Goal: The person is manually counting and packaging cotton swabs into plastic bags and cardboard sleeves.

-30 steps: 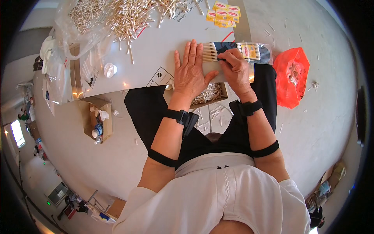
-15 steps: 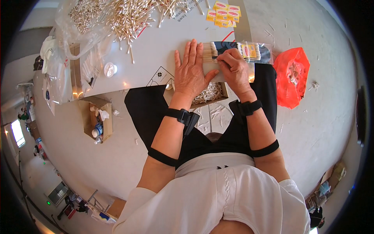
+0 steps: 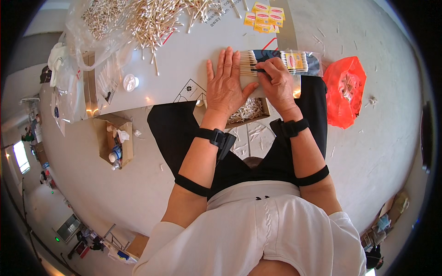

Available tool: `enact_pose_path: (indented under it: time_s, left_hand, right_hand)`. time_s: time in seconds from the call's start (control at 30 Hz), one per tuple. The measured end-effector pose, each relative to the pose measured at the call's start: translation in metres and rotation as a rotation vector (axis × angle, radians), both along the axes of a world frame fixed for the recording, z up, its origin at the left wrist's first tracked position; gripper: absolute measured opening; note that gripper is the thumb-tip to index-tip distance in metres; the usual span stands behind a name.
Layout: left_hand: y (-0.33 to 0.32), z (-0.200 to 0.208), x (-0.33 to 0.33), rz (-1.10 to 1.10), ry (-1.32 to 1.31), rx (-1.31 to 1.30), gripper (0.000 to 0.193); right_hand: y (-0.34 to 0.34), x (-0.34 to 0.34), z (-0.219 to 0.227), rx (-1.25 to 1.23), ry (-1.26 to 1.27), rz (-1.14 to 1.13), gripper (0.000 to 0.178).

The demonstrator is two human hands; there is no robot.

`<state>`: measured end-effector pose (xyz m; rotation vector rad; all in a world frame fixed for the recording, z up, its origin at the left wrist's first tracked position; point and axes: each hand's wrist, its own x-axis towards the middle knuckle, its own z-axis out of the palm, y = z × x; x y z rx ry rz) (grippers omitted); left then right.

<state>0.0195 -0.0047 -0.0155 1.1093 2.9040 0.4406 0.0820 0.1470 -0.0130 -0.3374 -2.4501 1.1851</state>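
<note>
My left hand (image 3: 223, 83) lies flat on the table's near edge, fingers straight and a little spread, thumb out to the right. Its fingertips rest beside a row of cotton swabs (image 3: 247, 60) laid side by side. Bent over the right end of that row is my right hand (image 3: 278, 83), fingers pinched together; a small dark thing shows at the fingertips, too small to name. Behind it runs a dark strip (image 3: 263, 54). To its right lies a clear packet (image 3: 315, 63) holding more swabs and a yellow label card (image 3: 293, 60).
Loose swabs (image 3: 154, 23) are heaped at the far left, beside clear plastic bags (image 3: 76, 87). A small white tub (image 3: 130, 83) stands nearer. Yellow cards (image 3: 263, 18) lie at the back. Below the table are a box of swabs (image 3: 248, 110), a carton (image 3: 126, 142) and a red bag (image 3: 338, 92).
The fingertips of my right hand have shifted very slightly over the swabs, and a dark bit now shows at them. My left hand stays in place.
</note>
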Motion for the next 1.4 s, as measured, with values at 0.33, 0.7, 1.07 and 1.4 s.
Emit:
enact_pose_path:
  time_s: [0.33,0.7,1.07,1.4]
  left_hand:
    - [0.0005,0.0003,0.0008,0.013,0.007,0.025,0.093]
    - [0.0009,0.0002,0.0004,0.015,0.011,0.025,0.09]
    - [-0.0001,0.0009,0.0,0.018,-0.02,0.043,0.091]
    - [0.0003,0.0022,0.0003,0.019,-0.04,0.042,0.091]
  right_hand:
    - [-0.0002,-0.0004,0.0006,0.02,-0.008,0.017,0.008]
    - [0.0001,-0.0016,0.0024,-0.03,-0.059,0.01,0.015]
    - [-0.0006,-0.0072,0.004,0.007,-0.132,0.001,0.025]
    - [-0.0008,-0.0092,0.0068,0.055,-0.155,0.006,0.026]
